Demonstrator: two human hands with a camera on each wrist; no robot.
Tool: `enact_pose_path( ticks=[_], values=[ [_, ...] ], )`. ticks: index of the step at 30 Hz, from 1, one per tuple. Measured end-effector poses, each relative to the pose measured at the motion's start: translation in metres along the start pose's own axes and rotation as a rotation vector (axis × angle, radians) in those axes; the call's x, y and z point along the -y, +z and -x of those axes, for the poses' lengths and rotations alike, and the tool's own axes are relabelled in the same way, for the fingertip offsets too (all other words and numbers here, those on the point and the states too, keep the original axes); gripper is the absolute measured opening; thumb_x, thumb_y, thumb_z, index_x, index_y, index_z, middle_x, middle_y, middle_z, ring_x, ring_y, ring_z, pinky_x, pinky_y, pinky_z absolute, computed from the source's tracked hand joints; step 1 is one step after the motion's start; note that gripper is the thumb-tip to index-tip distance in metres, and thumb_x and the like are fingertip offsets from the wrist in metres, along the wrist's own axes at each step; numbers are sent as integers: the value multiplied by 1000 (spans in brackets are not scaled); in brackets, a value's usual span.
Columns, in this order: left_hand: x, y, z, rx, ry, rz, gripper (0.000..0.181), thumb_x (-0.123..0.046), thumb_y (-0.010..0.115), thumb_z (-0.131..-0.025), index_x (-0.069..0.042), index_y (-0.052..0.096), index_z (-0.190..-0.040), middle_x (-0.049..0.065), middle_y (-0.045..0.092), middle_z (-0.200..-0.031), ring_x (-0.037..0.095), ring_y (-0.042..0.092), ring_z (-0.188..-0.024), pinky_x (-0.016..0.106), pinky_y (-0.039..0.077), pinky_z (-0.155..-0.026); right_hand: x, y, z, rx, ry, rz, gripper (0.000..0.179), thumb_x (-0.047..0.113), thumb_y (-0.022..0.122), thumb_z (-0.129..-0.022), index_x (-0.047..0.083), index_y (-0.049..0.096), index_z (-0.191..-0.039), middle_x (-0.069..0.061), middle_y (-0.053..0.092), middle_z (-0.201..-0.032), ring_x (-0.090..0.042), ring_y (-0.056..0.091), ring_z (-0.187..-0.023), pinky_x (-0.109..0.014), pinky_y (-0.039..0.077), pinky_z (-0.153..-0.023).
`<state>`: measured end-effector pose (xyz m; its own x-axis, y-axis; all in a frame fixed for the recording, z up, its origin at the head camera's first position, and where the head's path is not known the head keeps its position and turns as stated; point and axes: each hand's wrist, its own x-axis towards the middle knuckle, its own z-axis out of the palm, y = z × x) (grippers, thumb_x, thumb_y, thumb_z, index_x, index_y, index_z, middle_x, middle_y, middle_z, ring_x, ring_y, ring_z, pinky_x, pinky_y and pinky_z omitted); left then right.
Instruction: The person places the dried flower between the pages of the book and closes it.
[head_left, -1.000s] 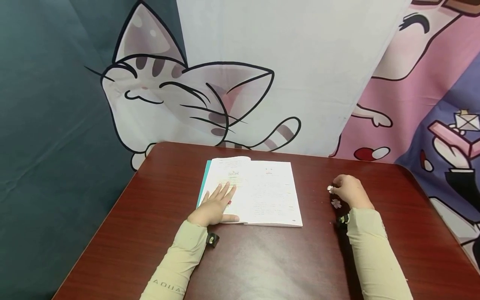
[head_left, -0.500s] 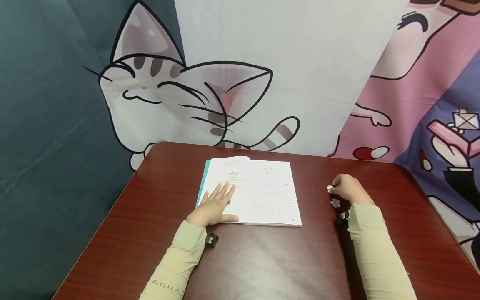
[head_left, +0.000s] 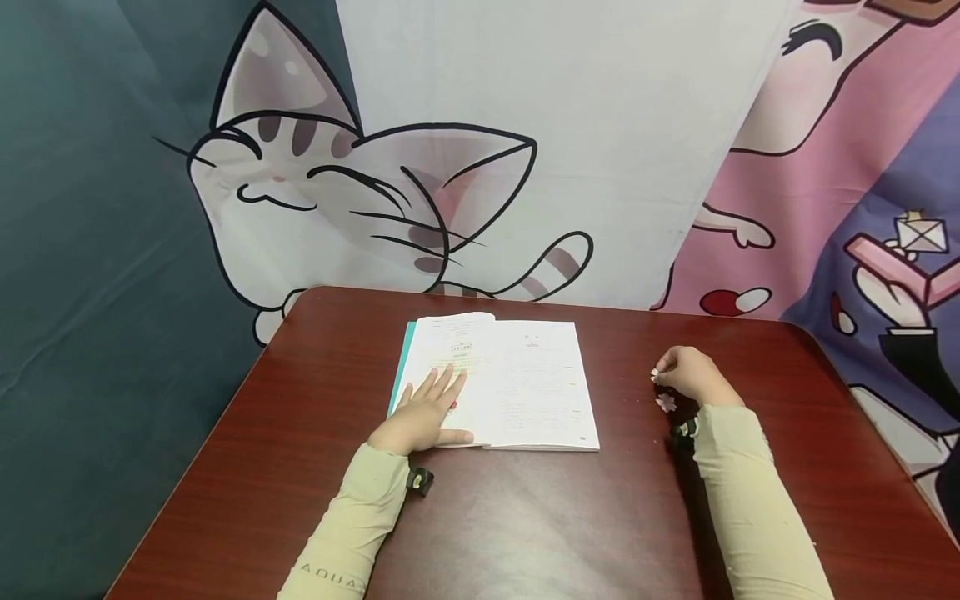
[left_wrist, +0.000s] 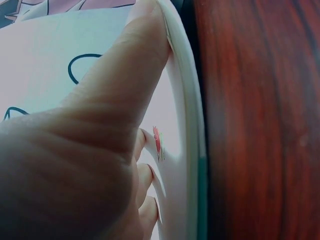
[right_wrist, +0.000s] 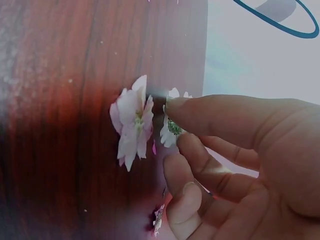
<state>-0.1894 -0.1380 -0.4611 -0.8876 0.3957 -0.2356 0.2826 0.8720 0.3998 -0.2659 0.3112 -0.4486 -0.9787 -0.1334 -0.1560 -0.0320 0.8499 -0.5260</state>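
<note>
An open book (head_left: 536, 383) with a teal cover edge lies on the brown table. My left hand (head_left: 420, 417) rests flat on its left page, fingers spread and the thumb along the near edge. The left wrist view shows that thumb (left_wrist: 125, 70) against the white paper. Over at the right, my right hand (head_left: 696, 377) pinches a small white flower (right_wrist: 171, 131) with a green centre between thumb and fingertips. A pale pink flower (right_wrist: 134, 120) lies on the table just beside it. Part of another small flower (right_wrist: 158, 220) shows below the curled fingers.
The table (head_left: 315, 375) reaches back to a hanging cloth (head_left: 622, 125) printed with cartoon cats. Tiny pale specks are scattered around the flowers. A wide stretch of brown tabletop lies between the book and the right hand.
The white flower has turned slightly in my right fingertips. My left hand stays flat on the book. The whole head view has shifted a little.
</note>
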Motion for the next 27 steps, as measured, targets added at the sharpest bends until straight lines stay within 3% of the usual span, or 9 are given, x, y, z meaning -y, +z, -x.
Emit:
enact_pose_path(
  ticks=[5,13,22,27],
  values=[
    [1,1,-1,5,-3,1,99,-55,71,-90,-14,18,-164,10,9,-170,35,4,-156,64,6,-120,0,2,0,-23,4,-10,11,6,73,-87,1,63,-85,-9,64,-76,-26,60,-72,-39,47,-69],
    [3,3,-2,4,0,-4,99,-55,71,-90,-14,18,-164,10,8,-170,35,4,-156,64,7,-120,-1,5,1,-69,-13,-43,19,5,73,-88,-5,61,-99,-17,66,-85,-28,62,-76,-41,51,-71],
    [3,3,-3,7,0,-9,100,-55,71,-89,-14,18,-164,11,7,-170,35,3,-156,64,7,-120,2,11,11,-151,-5,-99,19,9,75,-89,-5,65,-97,-15,70,-84,-21,63,-71,-32,50,-64],
    [3,2,-3,7,2,-5,100,-55,71,-89,-14,18,-164,10,7,-170,35,3,-156,64,7,-120,11,15,16,-181,17,-208,19,9,75,-90,-5,65,-98,-15,68,-82,-21,63,-59,-34,54,-55]
  ],
)
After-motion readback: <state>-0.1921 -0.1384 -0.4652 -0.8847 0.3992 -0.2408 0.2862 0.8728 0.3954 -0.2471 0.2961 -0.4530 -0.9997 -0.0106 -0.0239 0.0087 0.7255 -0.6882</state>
